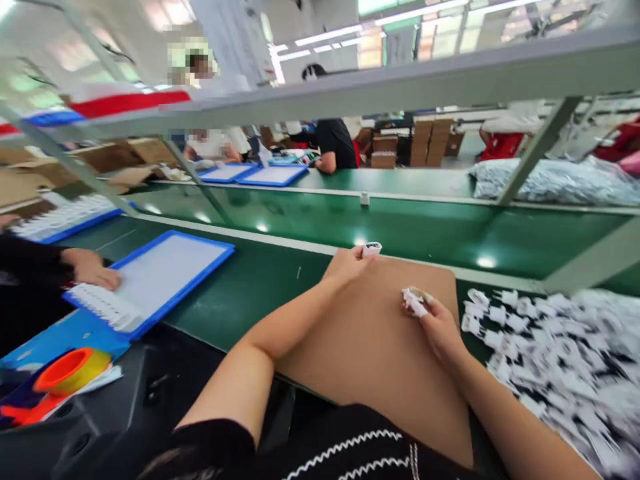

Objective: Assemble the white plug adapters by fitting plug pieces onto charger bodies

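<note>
Left hand (pixel 350 261) pinches white plastic housing (pixel 371 250) near cardboard sheet's (pixel 375 340) far edge. Right hand (pixel 444 328) grips small white plastic (pixel 413 300), count unclear, above sheet; loose white parts (pixel 560 360) heaped rightward. Held pieces apart; moving either calls for steady fingertips.

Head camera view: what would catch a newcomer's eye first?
Probably the big heap of white plastic parts spilling over the right side of the green bench. Next, the brown board in the middle, with the left hand holding a white housing near its far edge and the right hand holding small white pieces above it. Then the bright orange-and-yellow ring at lower left.
</note>
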`<state>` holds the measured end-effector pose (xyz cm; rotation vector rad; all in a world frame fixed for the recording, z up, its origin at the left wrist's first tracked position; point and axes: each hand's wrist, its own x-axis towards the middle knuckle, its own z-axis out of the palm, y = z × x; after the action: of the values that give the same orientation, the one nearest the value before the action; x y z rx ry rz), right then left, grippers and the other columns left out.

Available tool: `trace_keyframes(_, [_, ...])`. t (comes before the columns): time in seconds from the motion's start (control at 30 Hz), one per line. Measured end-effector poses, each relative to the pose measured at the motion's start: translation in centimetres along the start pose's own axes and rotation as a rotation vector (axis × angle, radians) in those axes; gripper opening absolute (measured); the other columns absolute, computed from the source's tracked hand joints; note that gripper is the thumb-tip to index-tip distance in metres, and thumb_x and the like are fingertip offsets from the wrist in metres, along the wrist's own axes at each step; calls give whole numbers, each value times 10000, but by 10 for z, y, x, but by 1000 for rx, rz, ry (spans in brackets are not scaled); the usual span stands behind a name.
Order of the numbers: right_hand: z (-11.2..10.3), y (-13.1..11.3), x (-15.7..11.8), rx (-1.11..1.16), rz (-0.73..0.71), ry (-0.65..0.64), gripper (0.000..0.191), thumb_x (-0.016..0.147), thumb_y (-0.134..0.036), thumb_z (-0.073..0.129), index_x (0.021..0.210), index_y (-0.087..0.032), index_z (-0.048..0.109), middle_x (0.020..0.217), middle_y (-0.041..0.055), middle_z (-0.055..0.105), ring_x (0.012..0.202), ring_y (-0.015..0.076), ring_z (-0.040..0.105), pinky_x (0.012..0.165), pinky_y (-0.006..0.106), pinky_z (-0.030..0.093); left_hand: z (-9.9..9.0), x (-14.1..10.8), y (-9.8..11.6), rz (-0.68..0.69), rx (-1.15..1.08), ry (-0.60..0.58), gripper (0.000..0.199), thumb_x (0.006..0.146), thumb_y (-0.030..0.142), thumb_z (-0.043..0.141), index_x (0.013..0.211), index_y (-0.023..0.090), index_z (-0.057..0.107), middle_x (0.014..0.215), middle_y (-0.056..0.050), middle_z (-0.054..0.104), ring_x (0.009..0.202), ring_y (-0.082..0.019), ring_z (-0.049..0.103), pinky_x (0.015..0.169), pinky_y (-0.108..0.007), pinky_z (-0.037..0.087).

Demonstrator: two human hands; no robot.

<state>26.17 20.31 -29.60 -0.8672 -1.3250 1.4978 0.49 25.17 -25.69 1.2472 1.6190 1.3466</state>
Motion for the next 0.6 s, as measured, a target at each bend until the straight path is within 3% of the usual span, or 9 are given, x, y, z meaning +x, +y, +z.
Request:
trace_keyframes(0.1, [3,-9,-3,18,-26,27,612,761,-526,833,1242,-206,631,1119,116,767,894,230,734,847,418,610,-2,-61,2,2,-184,-268,513,822,482,818,1194,157,678,1169,-99,741,1061,-236,701,981,-385,544])
trace_keyframes(0.23, [6,-22,-15,-20,-73,48,661,682,-418,907,1212,-238,555,1136,101,770,931,225,742,855,396,601,-2,-117,13,-26,-301,-412,576,837,520,815,1230,188,555,1166,-107,743,1040,-234,732,963,-398,562])
trace_keyframes(0.33, [7,-33,-24,-106,-108,35,539,703,-402,898,1125,-232,609,1156,103,765,950,226,734,863,391,599,2,-131,15,-35,-325,-478,552,873,560,767,1202,189,525,1089,-99,754,1016,-236,739,957,-408,563])
trace_keyframes(0.6, [6,-31,-33,-205,-206,-63,422,897,-339,706,1307,-251,658,1208,87,693,962,211,716,836,374,623,4,-135,5,-157,-384,-545,571,845,577,786,1206,188,575,1051,-66,707,865,-177,697,721,-280,544])
